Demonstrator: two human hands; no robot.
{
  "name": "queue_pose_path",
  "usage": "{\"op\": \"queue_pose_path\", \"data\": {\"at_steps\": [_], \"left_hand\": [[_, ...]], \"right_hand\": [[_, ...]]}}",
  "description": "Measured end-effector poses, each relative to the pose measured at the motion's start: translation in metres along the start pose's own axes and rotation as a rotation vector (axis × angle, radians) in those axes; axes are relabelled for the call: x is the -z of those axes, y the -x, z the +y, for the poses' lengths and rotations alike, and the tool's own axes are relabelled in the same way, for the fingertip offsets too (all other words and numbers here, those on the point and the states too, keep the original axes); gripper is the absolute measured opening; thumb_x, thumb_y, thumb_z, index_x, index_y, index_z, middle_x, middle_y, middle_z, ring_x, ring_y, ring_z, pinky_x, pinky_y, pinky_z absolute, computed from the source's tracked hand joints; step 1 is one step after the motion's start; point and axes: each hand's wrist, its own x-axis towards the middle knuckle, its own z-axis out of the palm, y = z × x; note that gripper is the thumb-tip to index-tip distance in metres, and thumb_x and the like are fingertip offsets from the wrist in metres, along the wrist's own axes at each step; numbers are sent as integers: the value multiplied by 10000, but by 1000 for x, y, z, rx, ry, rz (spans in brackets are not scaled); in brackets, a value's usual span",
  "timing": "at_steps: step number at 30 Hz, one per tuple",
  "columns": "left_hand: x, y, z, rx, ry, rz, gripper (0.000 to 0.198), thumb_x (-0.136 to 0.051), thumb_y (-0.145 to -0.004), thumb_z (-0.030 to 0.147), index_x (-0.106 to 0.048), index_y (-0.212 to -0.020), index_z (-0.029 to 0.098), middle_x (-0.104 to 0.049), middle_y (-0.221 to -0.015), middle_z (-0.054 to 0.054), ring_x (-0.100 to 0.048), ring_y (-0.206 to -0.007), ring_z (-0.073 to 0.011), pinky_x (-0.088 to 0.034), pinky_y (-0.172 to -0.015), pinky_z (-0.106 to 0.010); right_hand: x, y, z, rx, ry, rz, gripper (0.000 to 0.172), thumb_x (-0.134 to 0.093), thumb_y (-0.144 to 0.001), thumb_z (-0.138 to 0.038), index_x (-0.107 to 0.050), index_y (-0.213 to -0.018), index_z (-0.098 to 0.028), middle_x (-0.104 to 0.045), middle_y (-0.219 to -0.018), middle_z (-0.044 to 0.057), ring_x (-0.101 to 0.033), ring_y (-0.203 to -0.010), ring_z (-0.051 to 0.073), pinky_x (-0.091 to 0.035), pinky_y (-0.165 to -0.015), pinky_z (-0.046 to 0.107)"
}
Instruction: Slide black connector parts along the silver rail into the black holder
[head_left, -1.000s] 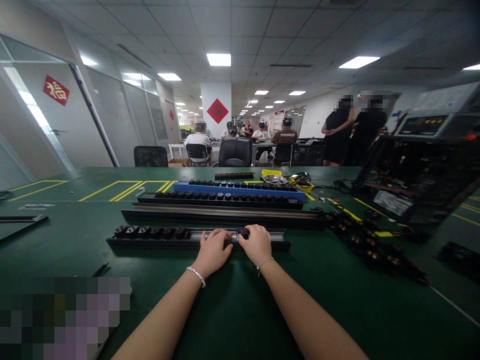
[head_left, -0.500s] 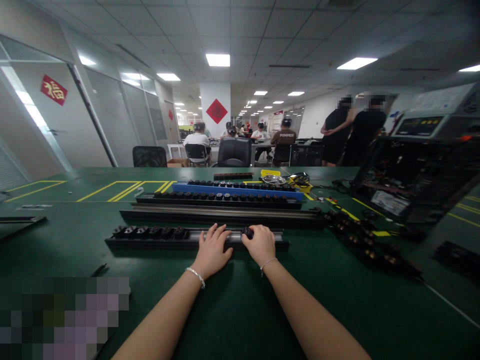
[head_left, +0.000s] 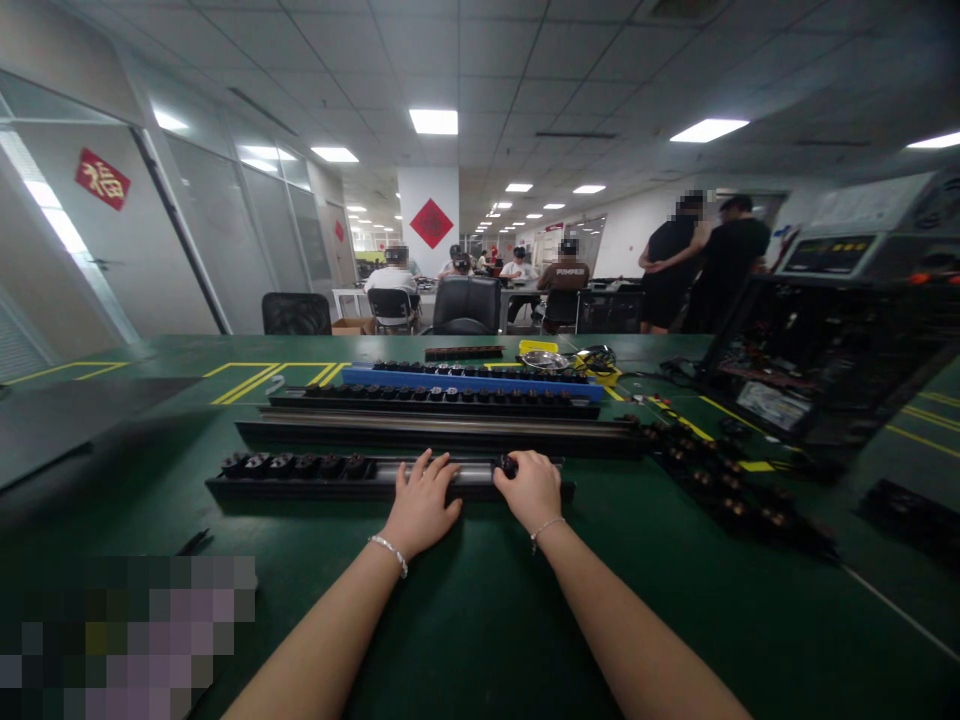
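A long black channel rail with a silvery inner strip lies crosswise on the green table. Several black socket-like modules sit in a row at its left end. My left hand rests on the middle of this rail, fingers spread and holding nothing. Near the right end, my right hand pinches one small black module at the channel. The lower part of that module is hidden, so I cannot tell how far it sits in the rail.
Beyond lie another black rail, a module-filled rail and a blue rail. Dark cabled parts and an open equipment case are on the right. A blurred grey panel lies left. People sit and stand farther back.
My right hand has shifted a little to the right along the rail with the black module. My left hand stays put. A blurred grey panel has come into view at left.
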Motion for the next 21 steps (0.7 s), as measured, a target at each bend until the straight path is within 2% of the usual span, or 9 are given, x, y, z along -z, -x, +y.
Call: {"op": "queue_pose_path", "data": {"at_steps": [21], "left_hand": [[4,0,1,13,13,-32,471,-501,-767,369,-449,-1229,294,-405,-1383,-29,-213,-1331,-268,-157,-1052,-561]], "right_hand": [[11,-4,25,-12,33,4,270,-499,-744,-357,-646,-899,-192,-625,-933,63,-503,-945,193,-328,-833,309]]}}
